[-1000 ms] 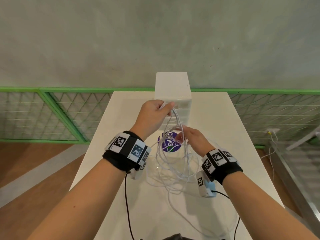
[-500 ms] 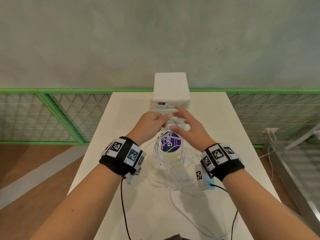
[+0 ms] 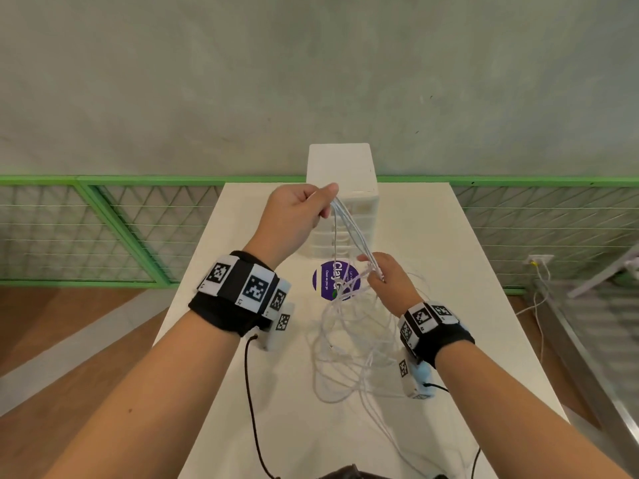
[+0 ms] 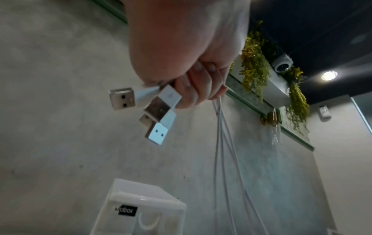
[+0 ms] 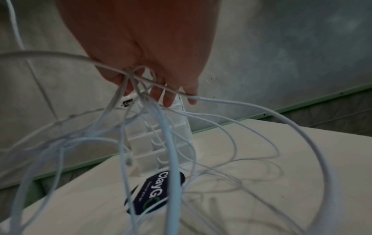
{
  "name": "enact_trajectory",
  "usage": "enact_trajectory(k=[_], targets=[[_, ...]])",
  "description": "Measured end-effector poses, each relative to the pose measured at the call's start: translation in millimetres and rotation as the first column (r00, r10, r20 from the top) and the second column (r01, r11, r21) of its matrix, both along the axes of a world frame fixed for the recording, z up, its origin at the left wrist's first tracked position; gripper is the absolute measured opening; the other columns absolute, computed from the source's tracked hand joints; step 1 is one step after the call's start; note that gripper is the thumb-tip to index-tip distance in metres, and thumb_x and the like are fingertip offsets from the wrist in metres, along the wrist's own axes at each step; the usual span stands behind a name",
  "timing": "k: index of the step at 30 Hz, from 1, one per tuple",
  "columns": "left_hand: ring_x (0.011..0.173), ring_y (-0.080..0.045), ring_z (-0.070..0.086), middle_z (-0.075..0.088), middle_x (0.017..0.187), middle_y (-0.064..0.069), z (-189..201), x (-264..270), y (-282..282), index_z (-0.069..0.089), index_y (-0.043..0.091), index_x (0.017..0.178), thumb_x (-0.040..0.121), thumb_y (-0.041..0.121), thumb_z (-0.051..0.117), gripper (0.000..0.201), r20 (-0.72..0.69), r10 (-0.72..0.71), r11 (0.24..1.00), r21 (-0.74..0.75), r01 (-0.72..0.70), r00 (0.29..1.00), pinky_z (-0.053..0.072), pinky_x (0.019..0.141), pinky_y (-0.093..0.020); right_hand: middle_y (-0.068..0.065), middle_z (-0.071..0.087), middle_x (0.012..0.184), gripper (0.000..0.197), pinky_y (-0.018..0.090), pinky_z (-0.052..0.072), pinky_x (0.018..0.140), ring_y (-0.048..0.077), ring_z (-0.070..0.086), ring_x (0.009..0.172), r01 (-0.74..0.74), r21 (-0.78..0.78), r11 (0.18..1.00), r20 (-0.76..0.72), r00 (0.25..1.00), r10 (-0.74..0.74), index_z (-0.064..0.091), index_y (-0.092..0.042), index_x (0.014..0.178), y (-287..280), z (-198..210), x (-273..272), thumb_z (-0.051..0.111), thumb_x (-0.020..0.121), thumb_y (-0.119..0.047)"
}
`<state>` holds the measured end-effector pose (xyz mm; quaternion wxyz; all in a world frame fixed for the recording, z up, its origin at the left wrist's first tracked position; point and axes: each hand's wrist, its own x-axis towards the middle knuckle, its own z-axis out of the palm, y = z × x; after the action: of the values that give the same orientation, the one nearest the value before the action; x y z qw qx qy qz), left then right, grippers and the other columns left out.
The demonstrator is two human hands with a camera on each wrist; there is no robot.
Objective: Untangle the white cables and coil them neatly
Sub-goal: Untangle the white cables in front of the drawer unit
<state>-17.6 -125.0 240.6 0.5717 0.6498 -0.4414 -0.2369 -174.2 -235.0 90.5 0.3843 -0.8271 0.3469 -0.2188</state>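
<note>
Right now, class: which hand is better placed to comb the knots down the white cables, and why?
Probably the right hand: its fingers already thread the white cables just above the tangle, while the left hand holds the USB plugs high as anchor.

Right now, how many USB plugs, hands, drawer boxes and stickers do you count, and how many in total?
USB plugs: 4, sticking out of the left hand
Hands: 2, the left hand and the right hand, both gripping the cables
Drawer box: 1
Sticker: 1
Total: 8
</note>
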Motion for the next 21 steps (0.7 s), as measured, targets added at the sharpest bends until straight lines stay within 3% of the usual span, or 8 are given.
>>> enact_trajectory(k=[3, 6, 10, 13, 15, 16, 18, 21], targets=[[0.034, -0.007, 0.023, 0.031, 0.035, 0.01, 7, 3, 0, 0.05, 0.012, 0.052, 0.094, 0.028, 0.057, 0.046, 0.005, 0.044, 0.999, -0.022, -0.044, 0.999, 0.024, 0.039, -0.015, 0.008, 0.048, 0.135, 0.04, 0.04, 0.036, 0.103, 0.026, 0.046, 0.123, -0.017, -0.046, 0.999, -0.106, 0.994, 0.012, 0.047, -0.017, 0.134, -6, -13, -11, 0.04, 0.095, -0.015], [0.035, -0.008, 0.021, 0.028, 0.037, 0.008, 8, 9, 0, 0.048, 0.014, 0.051, 0.094, 0.026, 0.057, 0.046, -0.029, 0.088, 0.995, -0.053, -0.089, 0.996, 0.022, 0.038, -0.017, 0.005, 0.048, 0.136, 0.042, 0.046, 0.039, 0.099, 0.028, 0.052, 0.116, -0.022, -0.123, 0.992, -0.203, 0.979, -0.004, 0.039, -0.028, 0.139, -10, -21, -20, 0.038, 0.098, -0.02], [0.036, -0.009, 0.022, 0.029, 0.037, 0.008, 12, 14, -1, 0.048, 0.014, 0.052, 0.094, 0.029, 0.057, 0.045, -0.03, 0.117, 0.991, -0.054, -0.118, 0.993, 0.02, 0.04, -0.019, 0.006, 0.053, 0.131, 0.047, 0.042, 0.038, 0.097, 0.03, 0.056, 0.106, 0.045, -0.24, 0.97, -0.25, 0.962, -0.107, 0.031, -0.031, 0.142, -11, -15, -30, 0.04, 0.097, -0.021], [0.034, -0.008, 0.023, 0.03, 0.036, 0.01, 12, 11, -4, 0.048, 0.014, 0.053, 0.094, 0.031, 0.057, 0.045, -0.021, 0.095, 0.995, -0.018, -0.095, 0.995, 0.021, 0.039, -0.018, 0.003, 0.043, 0.142, 0.05, 0.048, 0.022, 0.111, 0.023, 0.044, 0.127, 0.057, -0.205, 0.977, -0.424, 0.894, -0.142, 0.024, -0.037, 0.144, -15, -16, -36, 0.04, 0.096, -0.039], [0.033, -0.008, 0.024, 0.032, 0.035, 0.011, 11, 6, -8, 0.049, 0.014, 0.053, 0.095, 0.033, 0.055, 0.046, 0.032, 0.037, 0.998, 0.058, -0.039, 0.999, 0.023, 0.038, -0.018, 0.004, 0.03, 0.151, 0.064, 0.048, 0.014, 0.115, 0.021, 0.029, 0.138, 0.059, -0.141, 0.988, -0.481, 0.868, -0.121, 0.02, -0.036, 0.145, -17, -16, -35, 0.048, 0.089, -0.051], [0.033, -0.007, 0.025, 0.032, 0.034, 0.011, 11, 3, -10, 0.049, 0.014, 0.054, 0.095, 0.034, 0.054, 0.046, 0.067, 0.005, 0.995, 0.102, -0.012, 0.998, 0.024, 0.038, -0.018, 0.004, 0.024, 0.154, 0.077, 0.046, 0.015, 0.116, 0.02, 0.023, 0.141, 0.062, -0.083, 0.995, -0.423, 0.901, -0.091, 0.018, -0.032, 0.146, -15, -13, -33, 0.055, 0.083, -0.054], [0.032, -0.005, 0.027, 0.034, 0.033, 0.011, 12, 0, -14, 0.05, 0.014, 0.054, 0.096, 0.034, 0.053, 0.046, 0.134, -0.04, 0.986, 0.165, 0.018, 0.99, 0.025, 0.038, -0.016, -0.002, 0.018, 0.156, 0.102, 0.035, 0.018, 0.116, 0.015, 0.017, 0.143, 0.042, 0.102, 0.994, -0.146, 0.989, -0.027, 0.011, -0.026, 0.148, -6, 4, -25, 0.073, 0.07, -0.048], [0.03, -0.004, 0.029, 0.037, 0.032, 0.01, 13, -4, -16, 0.051, 0.013, 0.056, 0.095, 0.034, 0.053, 0.045, 0.197, -0.086, 0.972, 0.234, 0.039, 0.977, 0.024, 0.034, -0.013, -0.014, 0.028, 0.147, 0.118, 0.02, 0.023, 0.106, 0.0, 0.022, 0.137, -0.036, 0.268, 0.963, 0.236, 0.971, -0.03, 0.007, -0.031, 0.148, 13, 46, -12, 0.082, 0.057, -0.04]])
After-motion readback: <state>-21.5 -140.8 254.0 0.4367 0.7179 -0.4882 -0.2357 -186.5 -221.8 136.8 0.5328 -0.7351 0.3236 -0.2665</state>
